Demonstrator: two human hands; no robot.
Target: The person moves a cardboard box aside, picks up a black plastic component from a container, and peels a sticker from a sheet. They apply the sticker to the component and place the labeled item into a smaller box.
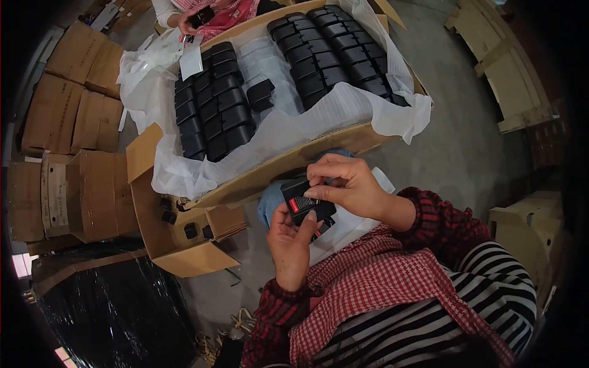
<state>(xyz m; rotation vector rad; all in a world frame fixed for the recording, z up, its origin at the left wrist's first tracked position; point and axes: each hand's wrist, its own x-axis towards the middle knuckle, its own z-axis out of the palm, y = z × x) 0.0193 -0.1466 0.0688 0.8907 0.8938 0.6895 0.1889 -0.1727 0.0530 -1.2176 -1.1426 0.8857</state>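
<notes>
My left hand (pixel 291 245) grips a small black plastic part (pixel 325 211) from below, its thumb across the front. On the part's face is a black-and-red label (pixel 304 202) with small white print. My right hand (pixel 353 187) is closed in a pinch at the label's upper corner; its fingertips also touch the part's top edge. A white sheet (pixel 353 239) lies on my lap under my hands, with another dark label partly showing beneath the left thumb.
Ahead stands a large carton (pixel 294 150) lined with white foam sheet, holding rows of black plastic parts (pixel 224 113). A smaller open carton (pixel 193 260) is at lower left. Stacked boxes (pixel 55 116) line the left. Across the carton, another person's hand (pixel 187 24) holds a dark part.
</notes>
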